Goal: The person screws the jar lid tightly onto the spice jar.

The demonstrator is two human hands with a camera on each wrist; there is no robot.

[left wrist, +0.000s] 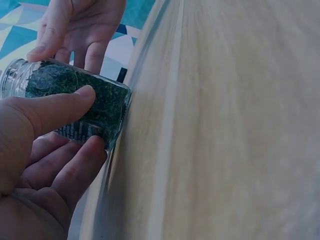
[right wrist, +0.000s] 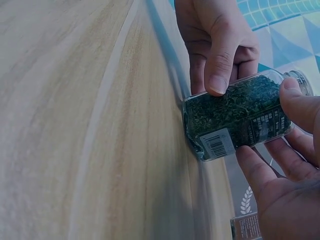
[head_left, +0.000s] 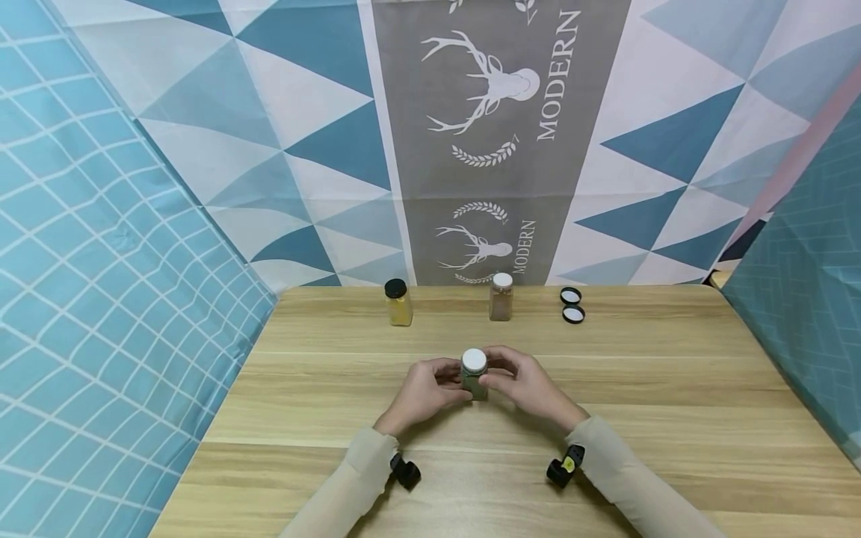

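A small glass jar of green dried herbs [head_left: 474, 372] with a white top stands upright on the wooden table [head_left: 673, 388], at its middle. Both hands hold it. My left hand [head_left: 452, 382] pinches its left side; in the left wrist view the thumb [left wrist: 70, 102] and a finger lie on the jar [left wrist: 65, 85]. My right hand [head_left: 496, 378] grips the right side; in the right wrist view its thumb [right wrist: 296, 97] and fingers curl round the jar [right wrist: 232, 112], beside the barcode label. Each wrist view also shows the other hand's fingers on the glass.
At the back of the table stand a yellow spice jar [head_left: 398, 302] with a black cap and a brown spice jar [head_left: 501, 297] with a white top. Two loose black caps [head_left: 572, 305] lie to the right of them. Patterned cloth walls enclose the table on three sides.
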